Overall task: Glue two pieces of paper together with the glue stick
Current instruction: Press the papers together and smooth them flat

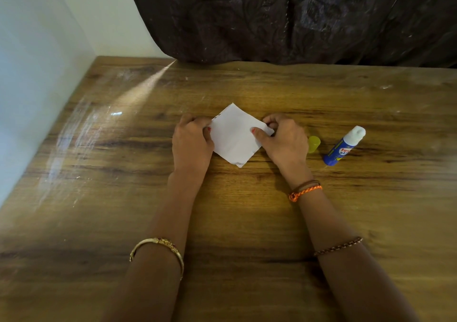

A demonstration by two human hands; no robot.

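Paper (235, 136), seemingly two stacked sheets, we pinch with left hand (191, 143) and right hand (284, 141); one glue stick (343, 147), one cap (313, 144) on desk (123, 198).

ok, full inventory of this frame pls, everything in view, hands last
paper: white; looks like one sheet over another, with a second edge peeking out at the bottom corner, exact count unclear; centre of table, turned like a diamond
glue stick: 1, blue body with white top, uncapped, lying on the table right of the right hand
cap: 1, yellow, on the table between the right hand and the glue stick
table: 1, brown wood grain
curtain: 1, dark patterned, behind the table
wall: white, at left
left hand: on the paper's left corner; gold bangle on the forearm
right hand: thumb on the paper's right corner; orange and brown bands at the wrist, a beaded one further up
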